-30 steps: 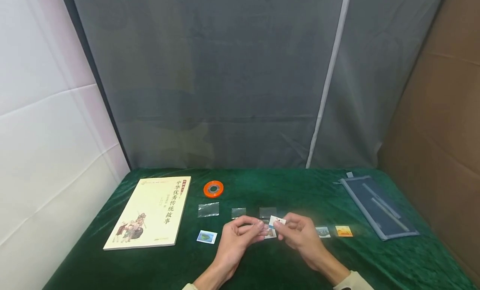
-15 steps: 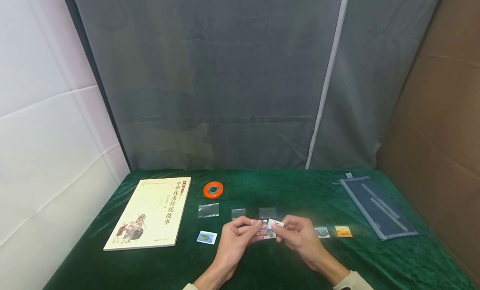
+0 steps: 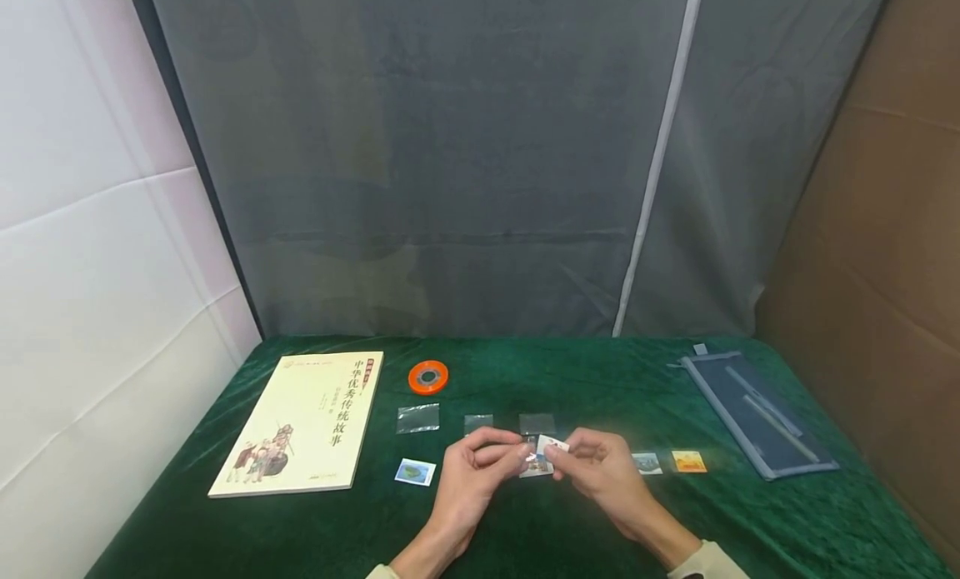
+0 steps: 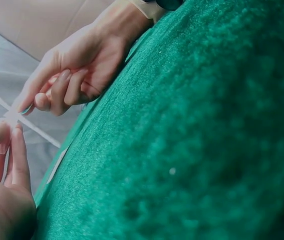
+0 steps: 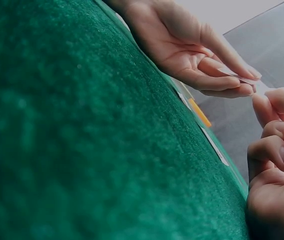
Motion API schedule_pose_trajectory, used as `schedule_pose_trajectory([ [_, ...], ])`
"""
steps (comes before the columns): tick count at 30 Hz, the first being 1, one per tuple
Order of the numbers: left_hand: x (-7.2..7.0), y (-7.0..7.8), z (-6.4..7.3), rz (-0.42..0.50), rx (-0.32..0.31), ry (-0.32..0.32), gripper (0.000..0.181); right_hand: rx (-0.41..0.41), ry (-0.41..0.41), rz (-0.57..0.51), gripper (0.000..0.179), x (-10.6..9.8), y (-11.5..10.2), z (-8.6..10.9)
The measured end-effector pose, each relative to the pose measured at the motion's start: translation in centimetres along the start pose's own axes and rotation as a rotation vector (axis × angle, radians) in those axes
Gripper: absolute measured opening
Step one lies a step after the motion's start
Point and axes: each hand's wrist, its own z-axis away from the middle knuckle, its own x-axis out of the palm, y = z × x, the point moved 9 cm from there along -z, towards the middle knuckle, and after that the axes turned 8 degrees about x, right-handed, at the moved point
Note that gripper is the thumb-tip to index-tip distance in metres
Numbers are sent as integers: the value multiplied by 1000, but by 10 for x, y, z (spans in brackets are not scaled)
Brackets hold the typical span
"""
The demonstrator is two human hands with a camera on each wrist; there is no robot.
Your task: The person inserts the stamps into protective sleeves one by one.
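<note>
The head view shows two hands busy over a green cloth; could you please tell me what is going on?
A person's left hand pinches a clear film, and the right hand pinches a small card, fingertips close together. Whether the card is inside or against the film, I cannot tell. Other cards lie on the cloth, with three clear pieces beyond the hands.

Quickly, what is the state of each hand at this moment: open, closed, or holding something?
Left hand: closed, pinching a clear sleeve.
Right hand: closed, pinching a stamp between thumb and finger.
</note>
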Motion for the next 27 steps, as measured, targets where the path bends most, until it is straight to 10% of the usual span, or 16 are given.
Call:
schedule_pose_trajectory([
  [27, 2, 4, 3, -79, 17, -10, 47, 33, -36, 28, 25, 5, 3, 0],
])
